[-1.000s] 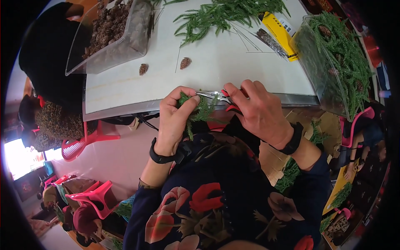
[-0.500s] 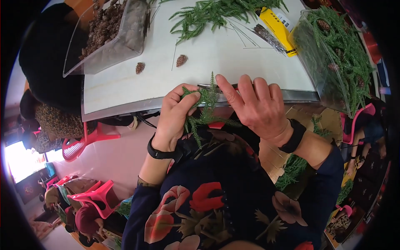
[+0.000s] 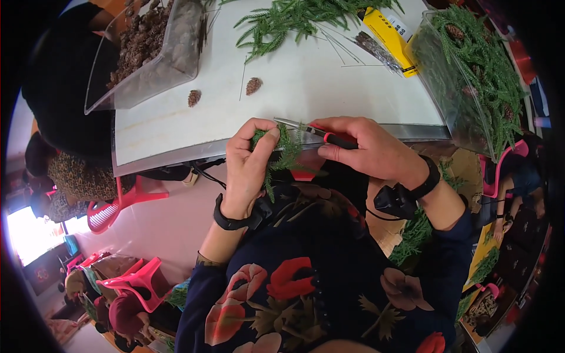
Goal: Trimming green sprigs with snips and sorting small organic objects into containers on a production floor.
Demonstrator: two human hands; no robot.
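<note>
The left hand is clenched around a small green conifer sprig, thumb and fingers pinching its upper end just below the near edge of the white desk; the sprig's loose tips hang down past the palm toward the flowered sleeve. Just to the right, the right hand grips a pair of pliers with red and black handles, fingers wrapped over the handles. The metal tip points left and meets the top of the sprig, though the tip is too small to tell whether it actually bites the stem.

Beyond the hands, on the desk, two brown pine cones lie close together, well apart from the sprig. Farther off, a heap of green sprigs spreads across the far side. Beyond the left hand stands a clear plastic tub of pine cones. To the right of the right hand, a second clear tub holds more greenery, and a yellow packet lies just beside it. Both wrists wear black bands.
</note>
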